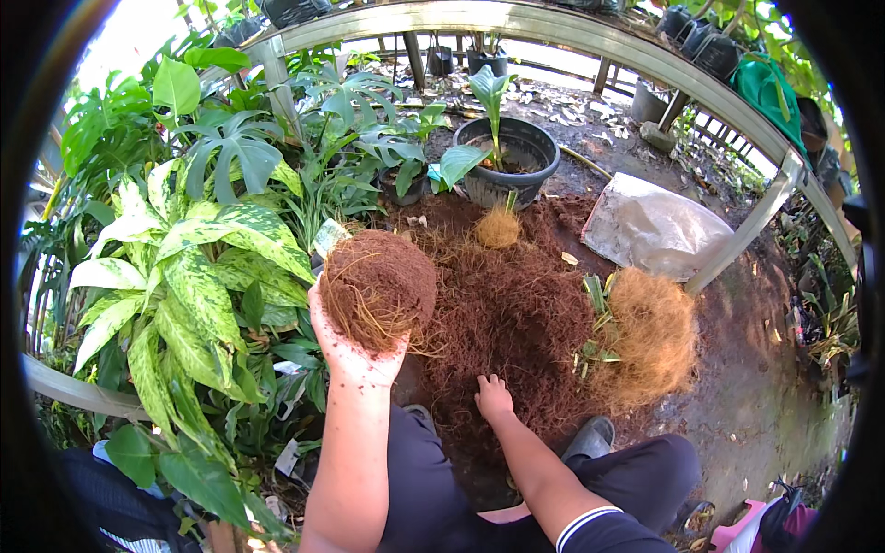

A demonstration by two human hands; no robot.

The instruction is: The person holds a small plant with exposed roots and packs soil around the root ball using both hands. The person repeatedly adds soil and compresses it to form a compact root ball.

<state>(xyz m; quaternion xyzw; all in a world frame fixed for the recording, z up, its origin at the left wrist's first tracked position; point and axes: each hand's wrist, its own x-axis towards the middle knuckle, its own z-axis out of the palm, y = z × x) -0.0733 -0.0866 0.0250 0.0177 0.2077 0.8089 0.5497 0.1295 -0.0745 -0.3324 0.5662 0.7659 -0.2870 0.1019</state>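
Observation:
My left hand (359, 359) is raised, palm up, and holds a round ball of brown coir and potting material (387, 287) with loose fibres wrapped about its side. Crumbs stick to the palm and wrist. Lower and to the right, my right hand (494, 397) rests at the near edge of a loose heap of dark brown coir (525, 318), its fingers apart; nothing shows in it. Beyond the heap sits a small fibre-wrapped ball (497, 228) with a cut green stem. To the right of the heap lies a pile of lighter coconut fibre (650, 339), with cut green stalks (598, 304) beside it.
A black plastic pot (511, 181) with a leafy plant stands behind the heap. A whitish sack (653, 225) lies at the right, near a metal rack leg (743, 225). A variegated dieffenbachia (200, 269) and other plants crowd the left. A pink plastic thing (740, 529) is at lower right.

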